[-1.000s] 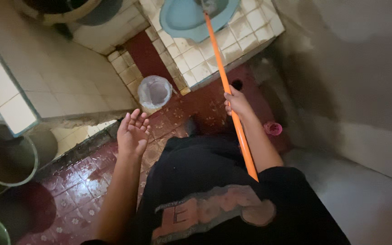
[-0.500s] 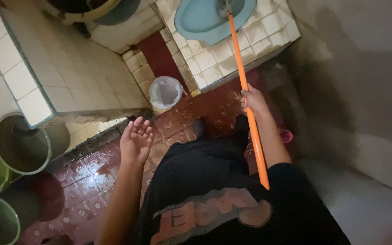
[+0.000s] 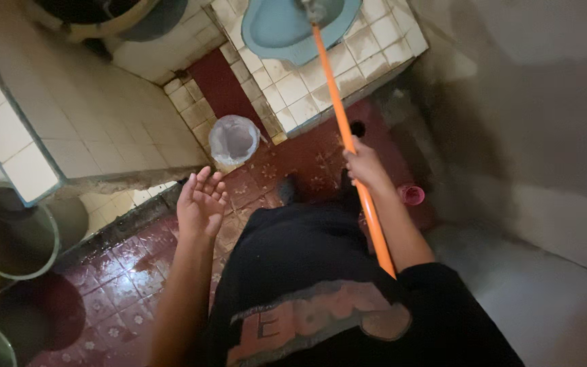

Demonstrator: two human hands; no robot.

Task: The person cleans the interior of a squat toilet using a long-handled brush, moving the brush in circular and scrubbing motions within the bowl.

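fingers of the right hand (image 3: 363, 165) wrap the orange pole (image 3: 348, 136), whose far end sits in the blue squat toilet (image 3: 287, 30). left hand (image 3: 202, 202) hangs empty, fingers spread, near a clear plastic cup (image 3: 233, 139).

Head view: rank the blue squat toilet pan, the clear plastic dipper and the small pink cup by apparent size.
1. Blue squat toilet pan, cut off by the frame's top edge.
2. Clear plastic dipper.
3. Small pink cup, clearly smallest.

Orange pole (image 3: 348, 129); teal squat pan (image 3: 287, 34); red patterned floor (image 3: 123, 285).
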